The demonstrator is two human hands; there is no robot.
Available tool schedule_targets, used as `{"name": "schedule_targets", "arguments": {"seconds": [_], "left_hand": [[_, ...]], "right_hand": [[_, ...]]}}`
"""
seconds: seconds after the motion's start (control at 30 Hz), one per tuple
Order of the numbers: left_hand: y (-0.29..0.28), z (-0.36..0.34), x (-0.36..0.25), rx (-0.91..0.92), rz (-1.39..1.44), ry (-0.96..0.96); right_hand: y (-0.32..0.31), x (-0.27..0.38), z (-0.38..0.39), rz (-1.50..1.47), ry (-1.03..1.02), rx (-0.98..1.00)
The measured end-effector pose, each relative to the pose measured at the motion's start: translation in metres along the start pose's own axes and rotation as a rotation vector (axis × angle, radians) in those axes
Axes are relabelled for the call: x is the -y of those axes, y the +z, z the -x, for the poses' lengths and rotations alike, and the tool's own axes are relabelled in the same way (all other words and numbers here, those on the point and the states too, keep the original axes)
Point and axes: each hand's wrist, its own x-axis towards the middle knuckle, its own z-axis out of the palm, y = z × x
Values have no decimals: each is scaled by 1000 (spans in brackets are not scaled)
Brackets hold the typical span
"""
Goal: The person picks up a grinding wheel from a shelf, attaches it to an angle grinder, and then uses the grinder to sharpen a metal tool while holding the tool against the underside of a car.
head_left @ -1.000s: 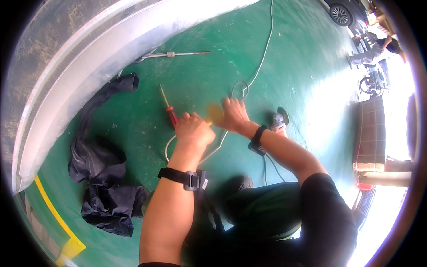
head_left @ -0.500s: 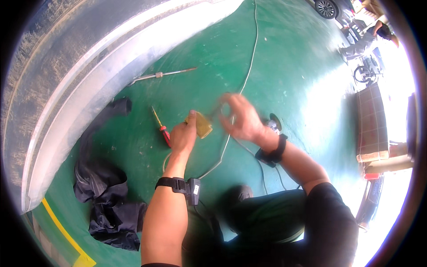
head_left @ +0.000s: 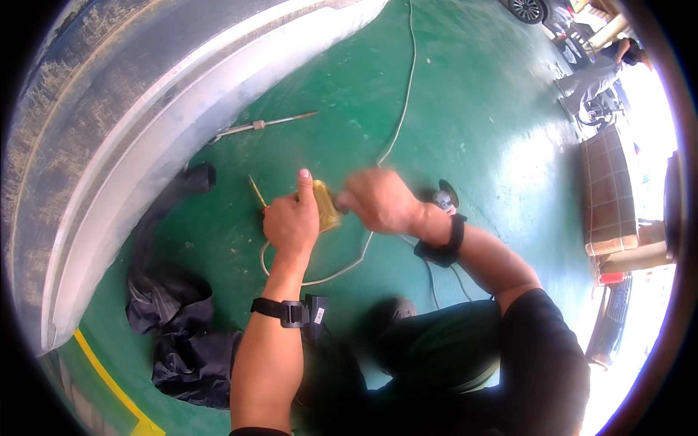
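My left hand (head_left: 292,224) is closed round a yellow, see-through, box-like piece (head_left: 326,205), thumb pointing up along it. Close to that piece's right side is my right hand (head_left: 382,200), fingers curled together and smeared by motion. A small dark thing shows at its fingertips, too blurred to name; I cannot tell whether it touches the yellow piece. Just left of my left hand lies a screwdriver (head_left: 257,190) with a yellow shaft, its handle mostly hidden by that hand. Beyond my right wrist an angle grinder (head_left: 446,198) rests on the green floor.
A vehicle's pale lower body edge (head_left: 156,138) curves along the left. A metal rod (head_left: 258,126) and dark crumpled cloth (head_left: 182,291) lie near it. A grey cable (head_left: 407,94) crosses the floor (head_left: 480,116). A box (head_left: 609,192) stands at right; another person (head_left: 592,76) is farther back.
My right hand has come left and closer to the yellow piece, its fingers now more closed. My left hand has shifted slightly left, covering the screwdriver's handle. The other person has moved.
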Motion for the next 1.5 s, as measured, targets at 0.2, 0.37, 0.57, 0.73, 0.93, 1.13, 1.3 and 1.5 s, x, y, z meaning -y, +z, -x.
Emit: {"name": "schedule_targets", "arguments": {"seconds": [0.2, 0.37, 0.57, 0.73, 0.93, 1.13, 1.3, 1.5], "left_hand": [[-6, 2, 0, 75, -167, 59], [-3, 7, -10, 133, -22, 54], [5, 8, 10, 36, -211, 276], [15, 20, 15, 101, -386, 335], [6, 30, 15, 213, -537, 277], [14, 37, -5, 391, -554, 203], [32, 50, 1, 304, -568, 262], [10, 48, -3, 496, -896, 212]], "right_hand": [[14, 19, 19, 50, 22, -72], [15, 4, 17, 79, 17, 24], [67, -43, 5, -41, 168, 187], [97, -104, 73, 23, 591, 454], [125, -149, 101, 107, 605, 473], [84, -134, 60, -115, 715, 356], [62, -115, 1, 42, 542, 342], [73, -38, -86, 266, 308, 609]]}}
